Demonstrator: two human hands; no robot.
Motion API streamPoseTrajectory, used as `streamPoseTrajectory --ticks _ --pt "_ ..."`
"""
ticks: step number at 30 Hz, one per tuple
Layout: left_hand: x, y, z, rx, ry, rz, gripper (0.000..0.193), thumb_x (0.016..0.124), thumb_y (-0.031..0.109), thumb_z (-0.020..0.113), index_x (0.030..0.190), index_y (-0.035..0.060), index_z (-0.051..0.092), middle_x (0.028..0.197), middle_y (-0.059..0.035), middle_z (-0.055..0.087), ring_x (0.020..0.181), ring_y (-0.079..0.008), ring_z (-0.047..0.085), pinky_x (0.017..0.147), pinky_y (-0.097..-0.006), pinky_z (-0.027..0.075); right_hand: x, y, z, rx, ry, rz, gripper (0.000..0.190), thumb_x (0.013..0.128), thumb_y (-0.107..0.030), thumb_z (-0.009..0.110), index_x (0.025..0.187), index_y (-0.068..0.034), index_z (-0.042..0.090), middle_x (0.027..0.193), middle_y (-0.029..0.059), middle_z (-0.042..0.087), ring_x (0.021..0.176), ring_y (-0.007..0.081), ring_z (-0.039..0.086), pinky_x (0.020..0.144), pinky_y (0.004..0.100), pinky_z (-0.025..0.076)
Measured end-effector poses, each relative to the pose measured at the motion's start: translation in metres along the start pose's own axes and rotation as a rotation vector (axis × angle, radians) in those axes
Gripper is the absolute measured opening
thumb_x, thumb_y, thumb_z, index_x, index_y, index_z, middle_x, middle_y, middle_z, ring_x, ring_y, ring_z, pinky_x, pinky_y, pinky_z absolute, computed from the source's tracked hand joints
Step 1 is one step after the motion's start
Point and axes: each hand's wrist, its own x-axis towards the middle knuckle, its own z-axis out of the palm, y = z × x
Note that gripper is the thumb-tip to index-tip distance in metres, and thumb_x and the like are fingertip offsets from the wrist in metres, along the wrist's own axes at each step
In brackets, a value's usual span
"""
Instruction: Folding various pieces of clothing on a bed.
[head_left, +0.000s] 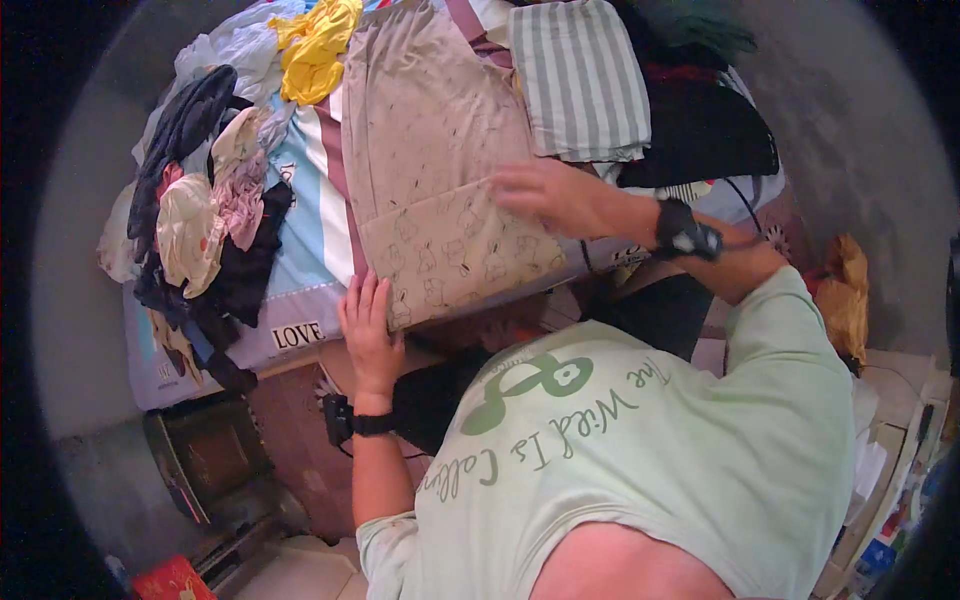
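A beige garment with rabbit drawings (442, 120), its near part folded over, lies on a bed with a striped, printed cover (300, 255). At the garment's near left corner rests my left hand (369, 319), fingers extended along its edge. My right hand (529, 196), blurred, is over the right side of the folded part; whether it touches the cloth cannot be told. Both wrists wear black bands. Just beyond my right hand sits a folded grey-and-white striped cloth (581, 82).
Crumpled clothes (191, 225) heap up at the left, with a yellow cloth (319, 52) at the far side. Black garments (697, 127) lie at the right. A brown bag (841, 300) stands beyond my right elbow. A dark wooden piece of furniture (214, 457) is at the lower left.
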Motion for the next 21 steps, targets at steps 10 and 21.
streamPoseTrajectory --ticks 10,21 --pt "0.032 -0.009 0.003 -0.009 0.056 0.013 0.039 0.082 0.015 0.061 0.120 0.0086 0.060 0.145 -0.0130 0.044 0.135 -0.0367 0.035 0.109 -0.0474 0.027 -0.032 -0.017 0.012 -0.084 0.003 0.078 0.056 0.081 -0.010 0.057 0.135 -0.008 0.043 0.145 0.0175 0.036 0.136 0.0351 0.034 0.107 0.0459 0.034" --pt "0.023 0.003 -0.030 -0.233 0.000 0.004 0.026 0.082 0.019 0.061 0.105 0.0079 0.064 0.120 -0.0118 0.063 0.129 -0.0352 0.042 0.109 -0.0450 0.028 -0.030 -0.028 -0.004 0.081 -0.072 0.147 0.043 0.074 -0.006 0.065 0.116 -0.011 0.060 0.127 0.0086 0.057 0.129 0.0286 0.045 0.110 0.0453 0.028"
